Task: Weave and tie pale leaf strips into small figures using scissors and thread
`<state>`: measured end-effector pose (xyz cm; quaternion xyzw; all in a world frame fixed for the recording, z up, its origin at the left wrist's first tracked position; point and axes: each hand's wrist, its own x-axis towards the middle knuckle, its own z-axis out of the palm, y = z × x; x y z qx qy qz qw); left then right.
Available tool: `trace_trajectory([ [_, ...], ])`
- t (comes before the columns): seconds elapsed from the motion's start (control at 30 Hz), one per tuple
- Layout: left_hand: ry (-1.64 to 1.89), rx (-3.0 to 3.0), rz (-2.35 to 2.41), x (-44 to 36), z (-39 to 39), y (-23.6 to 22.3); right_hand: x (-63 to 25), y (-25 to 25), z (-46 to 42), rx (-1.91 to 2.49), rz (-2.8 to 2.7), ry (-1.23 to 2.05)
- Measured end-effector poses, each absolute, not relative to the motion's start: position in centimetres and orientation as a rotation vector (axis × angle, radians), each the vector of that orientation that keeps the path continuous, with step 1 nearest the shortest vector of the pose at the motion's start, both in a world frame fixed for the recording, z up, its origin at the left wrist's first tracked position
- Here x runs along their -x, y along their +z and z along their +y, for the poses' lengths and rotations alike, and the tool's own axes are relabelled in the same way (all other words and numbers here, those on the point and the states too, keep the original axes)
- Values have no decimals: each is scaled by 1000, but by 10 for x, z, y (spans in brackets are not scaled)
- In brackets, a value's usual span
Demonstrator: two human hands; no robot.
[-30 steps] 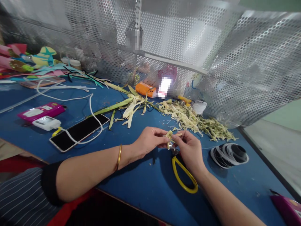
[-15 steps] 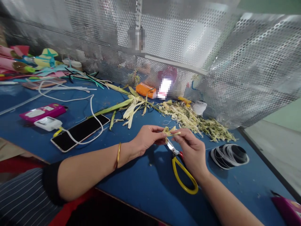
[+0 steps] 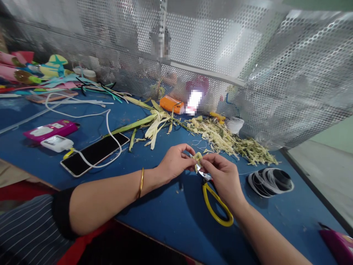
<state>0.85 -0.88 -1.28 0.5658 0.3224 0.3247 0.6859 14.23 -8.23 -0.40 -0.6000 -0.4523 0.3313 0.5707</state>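
Between my hands is a small looped strip of pale corn husk [image 3: 197,157]. My left hand [image 3: 176,162], with a gold bangle on its wrist, pinches the strip's left side. My right hand [image 3: 220,171] pinches its right side between thumb and fingers. Scissors with yellow handles [image 3: 217,206] are below the strip, their blades pointing up toward it. Part of the scissors is hidden behind my right hand, so I cannot tell whether they rest on the table or against the hand. Just beyond lies a heap of shredded husk [image 3: 217,136].
Whole husk leaves [image 3: 154,125] spread across the blue table [image 3: 171,228]. A phone [image 3: 93,154] with a white cable lies left, beside a magenta box [image 3: 52,130]. On the right stands a spool of white thread [image 3: 271,183]. A perforated metal screen [image 3: 204,40] closes off the back.
The husk strip's loose ends, which stuck out to the right, are now folded into a compact loop. My right hand's fingers have moved slightly left, closer to my left fingertips.
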Motion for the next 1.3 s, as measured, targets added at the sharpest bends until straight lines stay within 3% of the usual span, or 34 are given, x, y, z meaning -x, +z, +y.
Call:
trace_trajectory([
  [1.3,787,-1654,790,-8,-12,-19,-146,-8,-79,1527,-902,875],
])
